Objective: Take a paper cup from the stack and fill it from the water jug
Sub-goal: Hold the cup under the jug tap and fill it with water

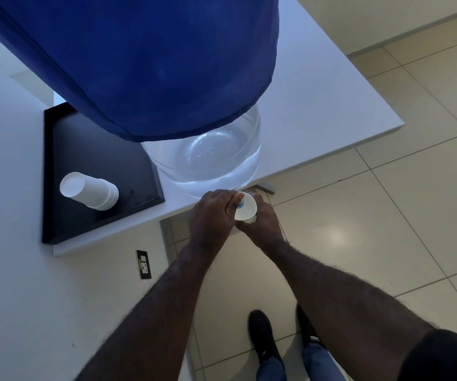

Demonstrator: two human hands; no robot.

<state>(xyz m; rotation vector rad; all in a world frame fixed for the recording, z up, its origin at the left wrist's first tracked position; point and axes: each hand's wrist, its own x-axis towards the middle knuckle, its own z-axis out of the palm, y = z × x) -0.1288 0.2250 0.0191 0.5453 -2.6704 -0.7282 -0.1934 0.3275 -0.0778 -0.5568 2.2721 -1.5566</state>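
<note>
A big clear water jug point(208, 158) under a blue cloth cover point(150, 64) stands at the white table's front edge. Its small blue and white tap point(240, 202) sticks out past the edge. My left hand point(213, 213) has its fingers closed on the tap. Right under the tap is a white paper cup point(247, 209), which my right hand point(264, 221) grips from below and from the right. Whether water is in the cup I cannot tell. A stack of white paper cups point(91, 193) lies upside down on a black tray point(65, 221) to the left.
The white table point(318, 100) ends just behind my hands. A wall with a black power socket point(143, 264) is at the left. Beige floor tiles point(373, 215) and my dark shoes point(263, 336) are below.
</note>
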